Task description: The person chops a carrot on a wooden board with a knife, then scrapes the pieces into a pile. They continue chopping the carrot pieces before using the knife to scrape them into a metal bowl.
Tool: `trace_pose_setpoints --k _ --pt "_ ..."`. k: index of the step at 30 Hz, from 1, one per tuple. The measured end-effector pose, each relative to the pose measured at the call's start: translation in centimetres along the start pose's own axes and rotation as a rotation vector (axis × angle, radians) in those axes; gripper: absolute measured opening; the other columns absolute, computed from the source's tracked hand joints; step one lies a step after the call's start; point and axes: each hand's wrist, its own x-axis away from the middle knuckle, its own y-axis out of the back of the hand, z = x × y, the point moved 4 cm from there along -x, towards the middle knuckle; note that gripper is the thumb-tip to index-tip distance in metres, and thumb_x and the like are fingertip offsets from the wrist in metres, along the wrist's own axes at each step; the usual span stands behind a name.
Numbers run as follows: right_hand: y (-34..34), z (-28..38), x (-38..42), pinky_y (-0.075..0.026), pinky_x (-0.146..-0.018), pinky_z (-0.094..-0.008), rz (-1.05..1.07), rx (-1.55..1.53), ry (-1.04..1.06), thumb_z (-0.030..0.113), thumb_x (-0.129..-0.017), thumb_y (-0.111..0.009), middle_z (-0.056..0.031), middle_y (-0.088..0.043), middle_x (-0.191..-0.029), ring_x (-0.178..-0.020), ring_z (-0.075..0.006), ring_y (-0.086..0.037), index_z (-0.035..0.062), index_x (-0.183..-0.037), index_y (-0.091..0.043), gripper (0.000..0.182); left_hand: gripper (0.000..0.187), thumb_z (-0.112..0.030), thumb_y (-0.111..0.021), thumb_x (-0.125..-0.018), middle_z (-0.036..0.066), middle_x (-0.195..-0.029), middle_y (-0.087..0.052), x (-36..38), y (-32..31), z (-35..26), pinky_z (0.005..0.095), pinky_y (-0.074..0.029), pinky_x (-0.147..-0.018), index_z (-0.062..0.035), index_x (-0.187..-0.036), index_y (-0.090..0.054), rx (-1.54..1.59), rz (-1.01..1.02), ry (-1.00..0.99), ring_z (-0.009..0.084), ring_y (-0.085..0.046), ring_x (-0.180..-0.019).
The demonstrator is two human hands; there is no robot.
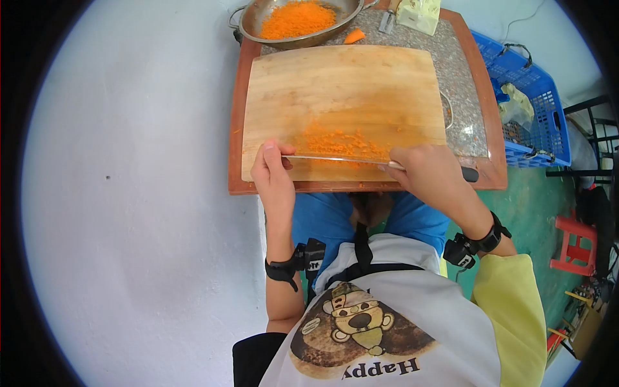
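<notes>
My right hand [429, 171] is wrapped round the handle of a kitchen knife [338, 158], whose blade lies across the near part of the wooden cutting board [342, 77]. A dark rounded end, apparently of the handle, sticks out past that hand. At the blade's other end, my left hand [274, 169] pinches the tip between thumb and fingers. Finely chopped orange bits, likely carrot [345, 142], are spread just beyond the blade, with a few on the near side of it.
A metal pan [248, 29] with orange shreds stands at the table's far left. Near it lie a carrot piece [354, 36], a metal tool [387, 22] and a package [419, 14]. A blue basket [548, 129] and red stool [574, 245] are right; a wall [142, 161] borders the left.
</notes>
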Motion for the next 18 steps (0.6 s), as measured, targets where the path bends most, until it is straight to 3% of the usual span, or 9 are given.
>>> trace_pose_setpoints --k 2,5,8,12,18 --pt "-0.5 -0.2 0.0 -0.046 -0.051 -0.0388 0.022 -0.005 -0.023 0.028 -0.078 -0.058 -0.0127 -0.057 -0.058 -0.056 -0.0294 -0.058 0.0073 -0.066 -0.058 0.024 0.035 -0.023 -0.036 -0.092 0.004 -0.067 -0.053 -0.3 -0.1 0.5 0.0231 -0.036 -0.056 0.0002 -0.072 -0.054 -0.070 0.078 -0.019 0.0089 -0.042 -0.059" --pt "0.4 0.1 0.3 -0.046 -0.051 -0.0389 -0.002 -0.019 0.006 0.028 -0.078 -0.057 -0.0125 -0.057 -0.058 -0.056 -0.0294 -0.058 0.0073 -0.067 -0.058 0.024 0.036 -0.023 -0.036 -0.092 0.003 -0.066 -0.052 0.4 0.2 -0.7 0.0231 -0.035 -0.055 0.0003 -0.072 -0.054 0.010 -0.016 -0.012 0.0086 -0.041 -0.059" --pt "0.2 0.3 0.5 -0.046 -0.051 -0.0389 -0.007 -0.018 0.011 0.028 -0.078 -0.057 -0.0125 -0.057 -0.058 -0.056 -0.0297 -0.058 0.0073 -0.067 -0.058 0.024 0.037 -0.024 -0.036 -0.093 0.004 -0.068 -0.055 0.1 0.5 0.3 0.0229 -0.037 -0.057 0.0004 -0.073 -0.054 -0.066 0.084 0.011 0.0085 -0.042 -0.060" --pt "-0.3 0.0 0.6 -0.046 -0.051 -0.0389 0.028 0.004 -0.013 0.028 -0.078 -0.057 -0.0124 -0.057 -0.059 -0.057 -0.0297 -0.059 0.0074 -0.068 -0.058 0.024 0.037 -0.024 -0.036 -0.093 0.003 -0.068 -0.054 0.6 0.1 0.2 0.0232 -0.036 -0.057 0.0004 -0.072 -0.054 -0.026 0.051 0.073 0.0085 -0.042 -0.060" --pt "-0.3 0.0 0.3 -0.046 -0.051 -0.0401 0.038 -0.014 -0.028 0.029 -0.079 -0.056 -0.0128 -0.058 -0.060 -0.057 -0.0305 -0.058 0.0069 -0.067 -0.059 0.025 0.036 -0.025 -0.037 -0.093 0.003 -0.068 -0.054 0.2 0.1 0.4 0.0235 -0.037 -0.057 0.0000 -0.072 -0.054 -0.050 0.081 -0.009 0.0088 -0.042 -0.060"
